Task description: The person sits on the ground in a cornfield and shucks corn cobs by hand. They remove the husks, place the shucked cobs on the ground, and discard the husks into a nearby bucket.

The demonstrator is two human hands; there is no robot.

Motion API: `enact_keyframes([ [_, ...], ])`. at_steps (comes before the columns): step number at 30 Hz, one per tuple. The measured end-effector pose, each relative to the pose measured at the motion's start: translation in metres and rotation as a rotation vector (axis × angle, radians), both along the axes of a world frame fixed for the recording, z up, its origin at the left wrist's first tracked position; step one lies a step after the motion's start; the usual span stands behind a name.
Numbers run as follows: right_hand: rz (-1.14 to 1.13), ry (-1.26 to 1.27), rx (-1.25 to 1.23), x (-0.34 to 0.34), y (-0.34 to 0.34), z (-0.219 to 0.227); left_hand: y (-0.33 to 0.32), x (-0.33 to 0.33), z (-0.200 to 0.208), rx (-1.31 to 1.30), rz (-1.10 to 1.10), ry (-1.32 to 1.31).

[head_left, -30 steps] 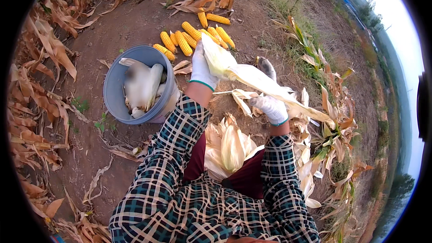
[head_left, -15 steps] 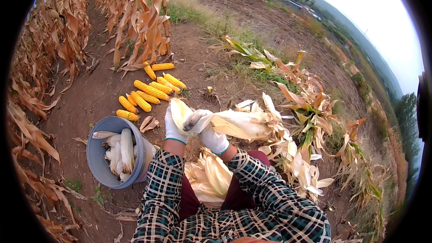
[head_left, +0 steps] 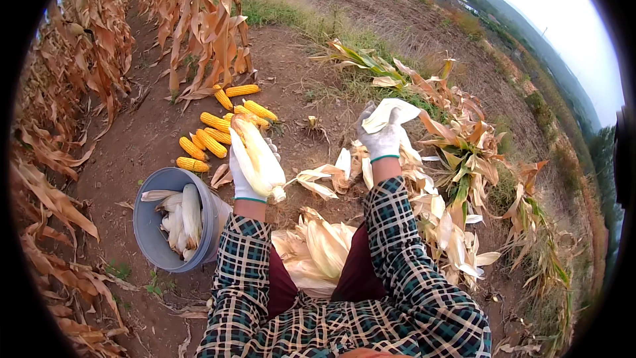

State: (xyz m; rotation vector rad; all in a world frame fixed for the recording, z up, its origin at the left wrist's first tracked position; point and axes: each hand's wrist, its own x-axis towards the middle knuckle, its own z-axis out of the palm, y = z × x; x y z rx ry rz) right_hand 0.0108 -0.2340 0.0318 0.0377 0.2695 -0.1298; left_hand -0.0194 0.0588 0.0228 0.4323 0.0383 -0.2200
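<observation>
My left hand (head_left: 243, 179), in a white glove, grips a corn cob (head_left: 257, 156) still partly wrapped in pale husk, its yellow tip pointing up. My right hand (head_left: 379, 136), also gloved, is raised out to the right and holds a torn strip of pale husk (head_left: 391, 111) away from the cob. Both forearms wear a dark plaid shirt. A heap of pale husks (head_left: 318, 248) lies in my lap between my knees.
A grey bucket (head_left: 147, 225) with unhusked pale cobs stands at my left. Several husked yellow cobs (head_left: 215, 134) lie on the bare soil beyond it. Dry corn stalks (head_left: 199, 26) stand ahead and left; discarded husks and leaves (head_left: 457, 179) pile up on the right.
The view has swung up and right. My hands, together on the cob before, have parted: the right one has pulled a husk strip away to the right while the left keeps the cob.
</observation>
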Motion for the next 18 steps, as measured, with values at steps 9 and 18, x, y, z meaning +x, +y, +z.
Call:
enact_keyframes([
  [9, 0.521, -0.118, -0.948, -0.032, 0.065, -0.016, 0.003, 0.012, -0.022, 0.284, 0.232, 0.078],
  [18, 0.32, -0.275, -1.771, -0.075, 0.142, -0.028, -0.02, 0.008, -0.017, 0.329, 0.285, -0.006],
])
